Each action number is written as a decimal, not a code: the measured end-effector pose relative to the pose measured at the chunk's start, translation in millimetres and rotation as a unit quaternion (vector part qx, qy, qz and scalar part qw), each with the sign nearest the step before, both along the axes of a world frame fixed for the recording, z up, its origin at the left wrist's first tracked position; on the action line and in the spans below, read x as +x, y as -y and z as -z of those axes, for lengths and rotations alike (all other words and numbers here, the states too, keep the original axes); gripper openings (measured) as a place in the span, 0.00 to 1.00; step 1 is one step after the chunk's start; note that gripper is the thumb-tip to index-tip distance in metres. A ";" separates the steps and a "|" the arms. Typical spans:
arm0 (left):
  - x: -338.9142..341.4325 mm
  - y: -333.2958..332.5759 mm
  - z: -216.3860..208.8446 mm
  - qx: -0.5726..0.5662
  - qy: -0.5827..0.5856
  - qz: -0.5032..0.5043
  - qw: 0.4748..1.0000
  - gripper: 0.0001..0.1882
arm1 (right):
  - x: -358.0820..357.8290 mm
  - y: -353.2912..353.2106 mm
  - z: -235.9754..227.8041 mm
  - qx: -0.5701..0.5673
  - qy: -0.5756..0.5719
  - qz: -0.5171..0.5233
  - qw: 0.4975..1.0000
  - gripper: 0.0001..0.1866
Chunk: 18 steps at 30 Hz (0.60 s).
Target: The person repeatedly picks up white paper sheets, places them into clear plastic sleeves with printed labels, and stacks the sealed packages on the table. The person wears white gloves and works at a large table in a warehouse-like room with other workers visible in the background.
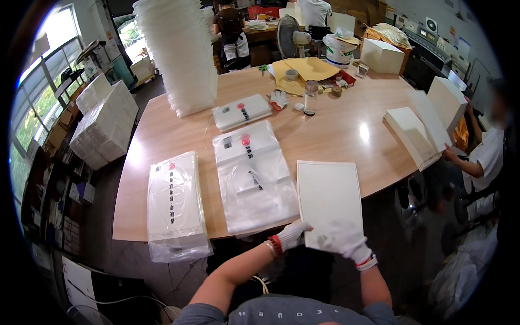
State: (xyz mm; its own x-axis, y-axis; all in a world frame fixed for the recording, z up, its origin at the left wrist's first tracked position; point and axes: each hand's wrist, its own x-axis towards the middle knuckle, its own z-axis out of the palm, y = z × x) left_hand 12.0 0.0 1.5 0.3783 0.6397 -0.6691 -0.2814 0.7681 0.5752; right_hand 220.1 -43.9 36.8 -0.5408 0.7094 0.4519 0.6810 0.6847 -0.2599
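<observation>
At the table's near edge lies a stack of white sheets (329,189) with a thin printed border. My left hand (292,235), in a white knit glove, closes on its lower left edge, thumb on top. My right hand (349,245), gloved too, is over the lower right corner; its fingers are smeared by motion. Beside the sheets, to the left, is a pile of clear plastic bags (252,176) with black print and a red round mark. Farther left, a pile of filled plastic bags (176,203) overhangs the near edge. Behind lies another printed plastic packet (242,112).
A tall white stack (179,59) rises at the table's back left. Across the wooden table (346,122) stand a clear jar (310,98), a loose glove (279,100) and yellow paper (319,69). At the right, a co-worker's hand (449,154) handles sheets over a paper stack (409,135).
</observation>
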 end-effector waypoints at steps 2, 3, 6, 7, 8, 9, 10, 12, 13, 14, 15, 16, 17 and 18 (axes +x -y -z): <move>-31.7 4.4 13.3 0.158 -0.077 0.105 0.979 0.17 | 18.5 -7.2 -13.8 -0.165 -0.294 0.138 0.931 0.10; -38.4 7.4 -28.2 0.176 -0.064 0.170 0.968 0.20 | 52.3 -5.1 31.5 -0.284 -0.369 0.176 0.867 0.09; -37.2 13.3 -54.2 0.344 -0.374 0.299 0.808 0.26 | 45.3 9.0 111.1 -0.284 -0.314 0.195 0.885 0.17; -33.6 24.5 -67.7 0.283 -0.459 0.269 0.798 0.33 | -4.7 6.2 64.2 -0.497 -0.612 0.191 0.585 0.24; -26.9 36.7 -55.1 0.324 -0.420 0.238 0.813 0.40 | -29.8 9.1 63.9 -0.499 -0.644 0.156 0.559 0.30; -17.1 53.2 -30.4 0.439 -0.531 0.239 0.684 0.42 | -57.0 15.9 65.0 -0.444 -0.626 0.134 0.627 0.28; -5.8 64.4 -3.4 0.538 -0.623 0.230 0.520 0.44 | -92.2 21.3 48.6 -0.384 -0.618 0.157 0.668 0.23; -1.9 67.4 3.4 0.564 -0.562 0.229 0.560 0.42 | -103.4 7.7 72.8 -0.366 -0.610 0.205 0.672 0.18; -17.5 58.1 -21.0 0.561 -0.515 0.256 0.596 0.40 | -102.6 2.7 67.4 -0.347 -0.637 0.163 0.668 0.17; -31.7 49.2 -47.6 0.557 -0.462 0.283 0.630 0.38 | -97.1 0.6 63.8 -0.342 -0.613 0.148 0.696 0.18; -43.1 38.0 -74.1 0.487 -0.461 0.271 0.691 0.40 | -95.5 -1.0 48.1 -0.320 -0.574 0.165 0.736 0.17; -66.1 28.9 -61.7 0.625 -0.486 0.124 0.598 0.37 | -96.7 2.1 28.8 -0.298 -0.534 0.182 0.770 0.17; -84.7 13.9 -71.1 0.661 -0.487 0.016 0.571 0.35 | -92.4 6.3 22.1 -0.272 -0.549 0.149 0.776 0.16; -106.5 -0.9 -79.7 0.660 -0.551 -0.075 0.506 0.35 | -86.4 11.1 4.3 -0.257 -0.492 0.135 0.821 0.17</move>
State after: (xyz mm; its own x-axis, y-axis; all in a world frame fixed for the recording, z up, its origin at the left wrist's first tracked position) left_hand -94.4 0.9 81.3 0.1216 0.7702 0.6260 0.7694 -0.4716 0.4308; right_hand 133.7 -55.0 32.6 0.1157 0.9769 0.1797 0.0769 0.1715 -0.9822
